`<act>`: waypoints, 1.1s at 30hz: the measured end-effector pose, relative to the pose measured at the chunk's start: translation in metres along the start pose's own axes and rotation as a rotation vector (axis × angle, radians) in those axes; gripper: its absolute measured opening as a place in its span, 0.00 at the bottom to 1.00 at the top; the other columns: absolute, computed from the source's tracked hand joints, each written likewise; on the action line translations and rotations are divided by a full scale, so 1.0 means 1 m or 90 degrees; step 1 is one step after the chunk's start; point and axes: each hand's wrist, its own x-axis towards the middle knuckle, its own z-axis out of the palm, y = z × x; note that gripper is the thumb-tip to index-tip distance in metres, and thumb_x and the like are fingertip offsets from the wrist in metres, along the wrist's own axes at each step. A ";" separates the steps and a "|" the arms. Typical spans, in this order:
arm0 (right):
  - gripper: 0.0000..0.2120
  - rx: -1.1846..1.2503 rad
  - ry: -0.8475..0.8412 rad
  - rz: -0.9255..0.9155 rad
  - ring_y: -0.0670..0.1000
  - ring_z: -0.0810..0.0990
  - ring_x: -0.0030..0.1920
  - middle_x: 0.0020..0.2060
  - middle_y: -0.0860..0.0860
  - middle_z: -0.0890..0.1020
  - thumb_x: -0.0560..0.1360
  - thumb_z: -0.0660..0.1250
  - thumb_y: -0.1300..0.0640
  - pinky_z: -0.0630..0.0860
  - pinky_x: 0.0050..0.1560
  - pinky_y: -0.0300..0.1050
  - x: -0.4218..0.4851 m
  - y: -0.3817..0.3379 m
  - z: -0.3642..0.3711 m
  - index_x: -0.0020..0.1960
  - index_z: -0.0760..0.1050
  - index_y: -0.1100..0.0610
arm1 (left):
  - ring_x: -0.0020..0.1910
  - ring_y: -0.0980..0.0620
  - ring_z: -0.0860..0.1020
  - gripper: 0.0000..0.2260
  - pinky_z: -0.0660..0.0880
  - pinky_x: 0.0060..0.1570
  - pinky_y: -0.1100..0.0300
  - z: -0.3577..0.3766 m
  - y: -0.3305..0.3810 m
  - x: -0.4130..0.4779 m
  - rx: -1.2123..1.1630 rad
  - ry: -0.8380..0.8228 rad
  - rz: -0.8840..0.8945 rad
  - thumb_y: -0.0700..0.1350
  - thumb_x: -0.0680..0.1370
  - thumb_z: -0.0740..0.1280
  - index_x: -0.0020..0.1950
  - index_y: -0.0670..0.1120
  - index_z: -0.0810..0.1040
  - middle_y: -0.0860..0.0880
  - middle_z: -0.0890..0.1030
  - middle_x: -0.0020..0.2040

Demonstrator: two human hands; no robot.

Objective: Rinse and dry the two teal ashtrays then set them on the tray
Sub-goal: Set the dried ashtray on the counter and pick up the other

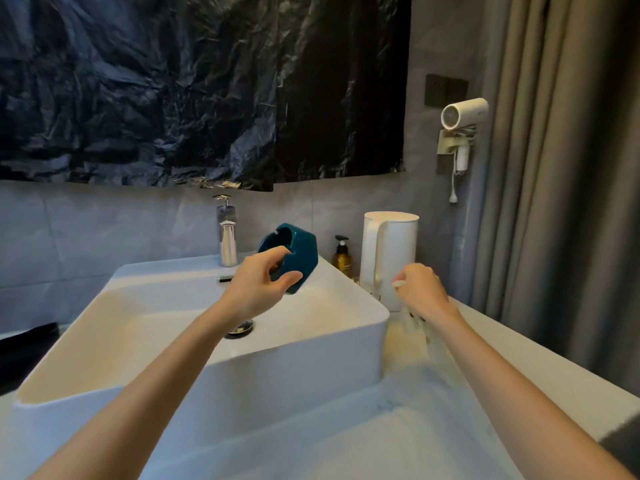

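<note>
My left hand (261, 280) grips a teal hexagonal ashtray (300, 252), tilted on its side above the back right part of the white sink (346, 336). Thumb and fingers curl round its lower rim. My right hand (420, 289) is to the right of the sink, over the counter, and holds a pale cloth (414, 327) that hangs down blurred beneath it. Only one ashtray is in view, and no tray shows.
A chrome faucet (227, 237) stands at the back of the sink. A white kettle (389, 252) and a small amber pump bottle (342, 256) sit on the counter at the right. A hair dryer (462, 116) hangs on the wall beside a grey curtain (568, 168).
</note>
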 end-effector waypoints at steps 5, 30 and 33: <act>0.12 -0.099 -0.201 0.012 0.58 0.77 0.55 0.55 0.55 0.80 0.76 0.61 0.58 0.76 0.54 0.50 -0.013 0.009 0.004 0.55 0.80 0.54 | 0.44 0.51 0.74 0.06 0.70 0.42 0.64 0.017 0.012 -0.014 0.182 0.056 0.085 0.42 0.77 0.68 0.53 0.45 0.76 0.49 0.80 0.50; 0.21 0.454 -0.108 -0.048 0.49 0.75 0.43 0.61 0.54 0.70 0.80 0.56 0.47 0.78 0.35 0.37 -0.028 -0.120 0.005 0.67 0.59 0.59 | 0.56 0.51 0.74 0.16 0.62 0.60 0.53 -0.006 -0.012 -0.011 0.396 0.254 0.193 0.56 0.72 0.72 0.58 0.55 0.78 0.54 0.80 0.53; 0.15 0.365 -0.002 -0.143 0.52 0.76 0.47 0.52 0.53 0.74 0.79 0.59 0.47 0.81 0.40 0.48 -0.022 -0.115 0.009 0.58 0.61 0.55 | 0.55 0.51 0.76 0.15 0.68 0.55 0.56 -0.027 -0.029 -0.010 0.249 0.252 0.069 0.53 0.75 0.70 0.60 0.53 0.77 0.53 0.80 0.55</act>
